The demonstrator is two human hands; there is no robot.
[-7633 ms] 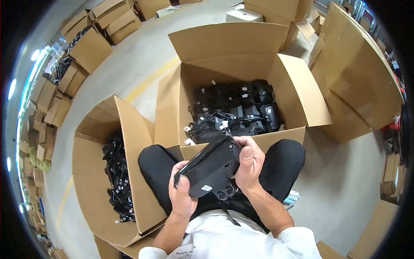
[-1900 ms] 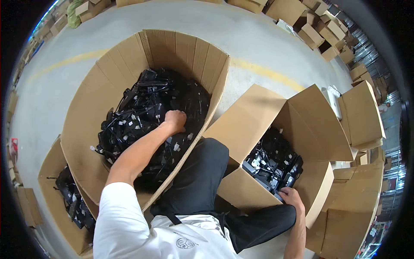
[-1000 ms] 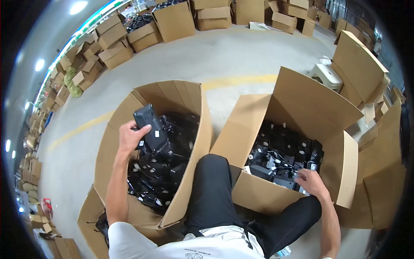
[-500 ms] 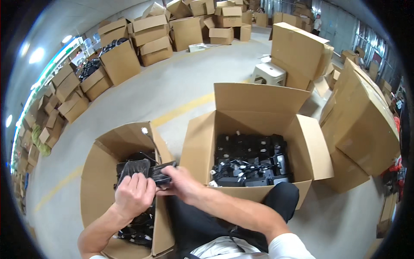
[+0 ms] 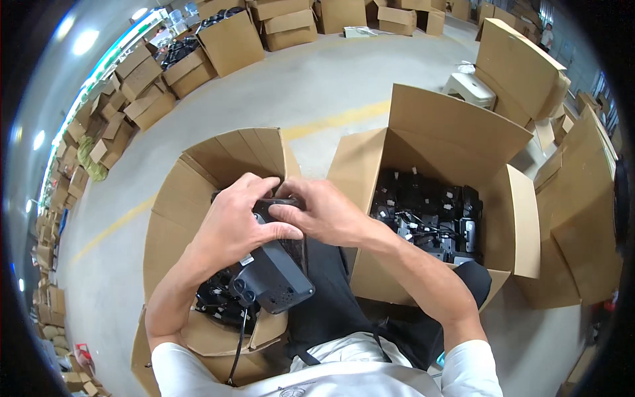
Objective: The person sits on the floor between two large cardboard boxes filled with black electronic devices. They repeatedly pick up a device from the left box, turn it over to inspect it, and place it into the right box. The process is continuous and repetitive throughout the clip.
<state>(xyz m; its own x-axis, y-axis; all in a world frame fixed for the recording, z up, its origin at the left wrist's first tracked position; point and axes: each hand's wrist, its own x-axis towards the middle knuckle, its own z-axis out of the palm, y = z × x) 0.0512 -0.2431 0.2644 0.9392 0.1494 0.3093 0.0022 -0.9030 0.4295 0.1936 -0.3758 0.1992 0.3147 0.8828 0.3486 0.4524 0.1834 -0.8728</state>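
The person's left hand and right hand meet over a black power adapter, a blocky plastic unit held above the lap, between two open boxes. The left hand's fingers curl over the adapter's far left edge, the thumb pressed across its top face. The right hand's fingers are bent and pressed together on the adapter's far end, their tips touching the left thumb; most of the body sticks out near the person, below both hands, uncovered. A black cord hangs from its near end down toward the white shirt. The left cardboard box holds a tangle of black adapters under the left wrist. The right cardboard box, flaps up, holds more black adapters packed together. Beyond lie a grey concrete floor with a yellow line and stacked cartons far left
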